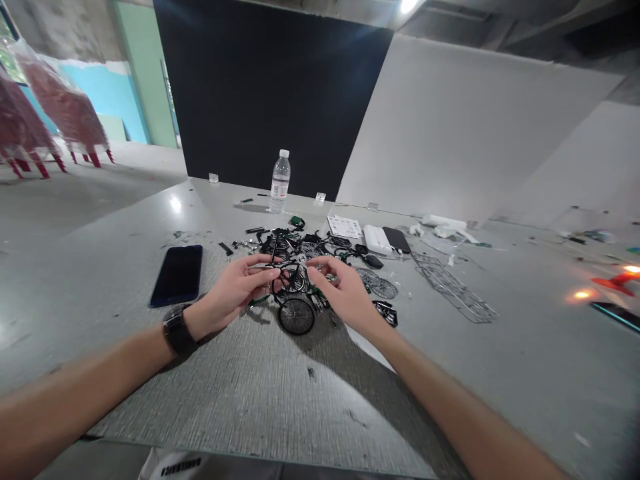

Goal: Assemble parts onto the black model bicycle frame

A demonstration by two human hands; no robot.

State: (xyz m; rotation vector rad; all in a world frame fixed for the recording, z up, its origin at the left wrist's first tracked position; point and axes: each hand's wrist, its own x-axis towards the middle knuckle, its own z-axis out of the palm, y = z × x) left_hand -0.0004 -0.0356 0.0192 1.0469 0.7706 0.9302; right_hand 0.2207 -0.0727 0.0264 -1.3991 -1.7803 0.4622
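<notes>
Between my hands, over the table, is a small black model bicycle [296,316], partly put together, with a spoked wheel at its lower end. My left hand [237,287], with a black watch on its wrist, pinches the dark frame between thumb and fingers. Thumb and fingertips of my right hand [347,293] come together at the model's other side, by a small pale part [301,259]; what they grip is too small to make out. Behind and beneath lie many loose black and green bicycle parts [343,241], some overlapping and partly hidden by my hands.
A dark phone [177,275] lies left of my left hand. Farther back stand a water bottle [280,183], an instruction sheet [344,227] and a white power bank [377,240]. Right of the parts lies an emptied grey sprue [453,287]. A black panel [273,93] rises behind the table.
</notes>
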